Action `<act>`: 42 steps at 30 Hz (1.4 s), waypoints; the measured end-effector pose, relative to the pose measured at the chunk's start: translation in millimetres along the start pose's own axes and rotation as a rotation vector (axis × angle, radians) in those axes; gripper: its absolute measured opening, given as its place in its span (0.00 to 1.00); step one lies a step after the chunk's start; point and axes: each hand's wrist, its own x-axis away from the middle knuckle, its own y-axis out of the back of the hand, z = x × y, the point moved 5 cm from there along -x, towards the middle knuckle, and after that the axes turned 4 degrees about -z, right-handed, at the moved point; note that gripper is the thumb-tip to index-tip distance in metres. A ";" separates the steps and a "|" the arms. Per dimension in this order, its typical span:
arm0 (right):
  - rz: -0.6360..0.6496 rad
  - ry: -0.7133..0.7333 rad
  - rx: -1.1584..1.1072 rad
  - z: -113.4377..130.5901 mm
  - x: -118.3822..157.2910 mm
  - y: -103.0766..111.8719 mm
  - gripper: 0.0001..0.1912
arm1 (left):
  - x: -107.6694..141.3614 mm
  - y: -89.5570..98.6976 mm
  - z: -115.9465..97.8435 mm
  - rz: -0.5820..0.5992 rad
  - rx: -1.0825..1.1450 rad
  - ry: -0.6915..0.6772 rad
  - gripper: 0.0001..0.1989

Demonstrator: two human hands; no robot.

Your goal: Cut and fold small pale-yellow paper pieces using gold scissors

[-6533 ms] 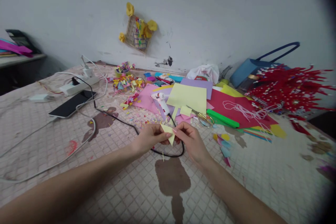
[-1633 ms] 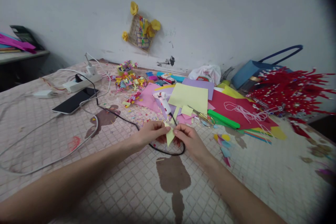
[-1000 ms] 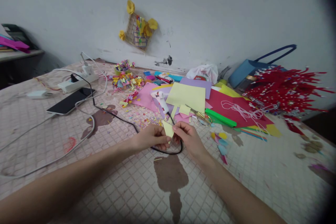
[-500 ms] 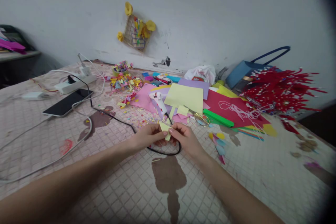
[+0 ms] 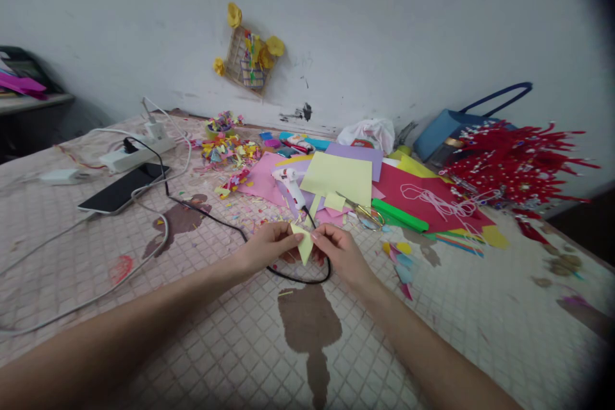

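Note:
Between my two hands is a small pale yellow piece of paper [image 5: 303, 246], its lower end narrowing to a point. My left hand [image 5: 269, 244] pinches its left edge with thumb and fingers. On the opposite edge, my right hand [image 5: 340, 250] grips it the same way; the fingers behind the paper are mostly hidden. Just beyond the hands lies a white glue gun [image 5: 291, 186], its black cord [image 5: 300, 281] looping beneath them. Gold-handled scissors [image 5: 368, 215] rest beside a small yellow paper square [image 5: 335, 202] and a larger pale yellow sheet [image 5: 339, 177].
A phone [image 5: 125, 188], a power strip [image 5: 137, 152] and white cables lie on the left. Colourful paper scraps [image 5: 230, 152] are heaped at the back. To the right are a green roll [image 5: 400, 216], white string [image 5: 435, 203], red decorations [image 5: 509, 163] and a blue bag [image 5: 442, 131].
The yellow paper has been turned and its pointed lower end now shows more fully. My thumbs have drawn slightly apart towards its two edges.

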 end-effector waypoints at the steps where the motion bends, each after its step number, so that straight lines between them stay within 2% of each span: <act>1: -0.004 0.001 0.007 0.7 0.0 0.1 0.11 | 0.1 1.0 -0.1 -0.014 0.005 0.004 0.14; 9: 0.052 -0.018 0.044 2.0 2.3 -4.5 0.12 | -0.9 5.9 0.3 -0.055 0.085 0.024 0.15; 16: -0.141 0.255 0.393 16.4 6.7 1.3 0.09 | -3.0 5.8 3.1 -0.050 0.154 0.096 0.18; 20: -0.155 0.351 0.516 21.5 8.9 -1.9 0.06 | -1.3 5.2 2.0 -0.063 0.207 0.124 0.16; 24: -0.103 0.320 0.471 17.6 7.1 -3.3 0.04 | -0.4 5.5 1.4 -0.068 0.237 0.126 0.15; 30: -0.052 0.131 0.256 5.2 1.6 0.6 0.08 | -1.3 6.1 2.8 -0.061 0.227 0.126 0.15; 33: -0.021 0.078 0.218 2.4 0.4 -0.1 0.09 | -2.3 7.8 3.6 -0.080 0.206 0.112 0.14; 36: -0.036 0.120 0.290 5.2 1.3 -0.5 0.09 | -3.2 8.5 4.8 -0.087 0.168 0.109 0.15; 42: -0.157 0.323 0.507 17.5 9.3 -1.0 0.07 | -3.1 7.4 4.6 -0.069 0.227 0.141 0.15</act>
